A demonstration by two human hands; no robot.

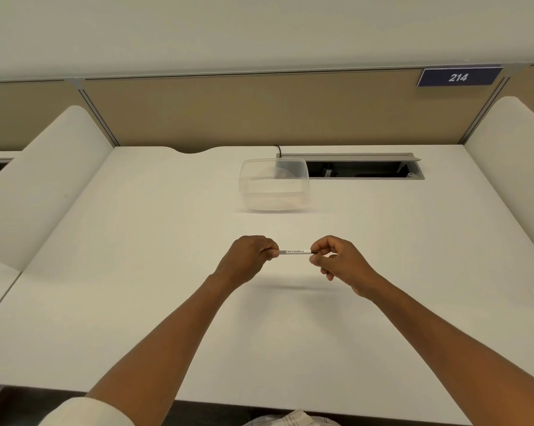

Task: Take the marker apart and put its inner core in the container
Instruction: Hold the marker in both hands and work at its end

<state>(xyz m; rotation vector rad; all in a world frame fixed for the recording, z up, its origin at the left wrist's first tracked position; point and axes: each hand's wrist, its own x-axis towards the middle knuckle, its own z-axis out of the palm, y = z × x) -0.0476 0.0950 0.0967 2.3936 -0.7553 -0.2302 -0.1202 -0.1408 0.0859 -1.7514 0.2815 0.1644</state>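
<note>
A white whiteboard marker (294, 251) with black print is held level above the white desk (136, 287), between both hands. My left hand (248, 259) grips its left end in a closed fist. My right hand (336, 259) pinches its right end with thumb and fingertips. Both ends of the marker are hidden by my fingers. A clear plastic container (273, 184) stands open on the desk beyond the hands, a little to the left of the marker's middle, with nothing visible in it.
An open cable slot (357, 169) runs along the back of the desk, right of the container. White side dividers (44, 179) flank the desk. A tan partition with a blue sign reading 214 (457, 77) stands behind.
</note>
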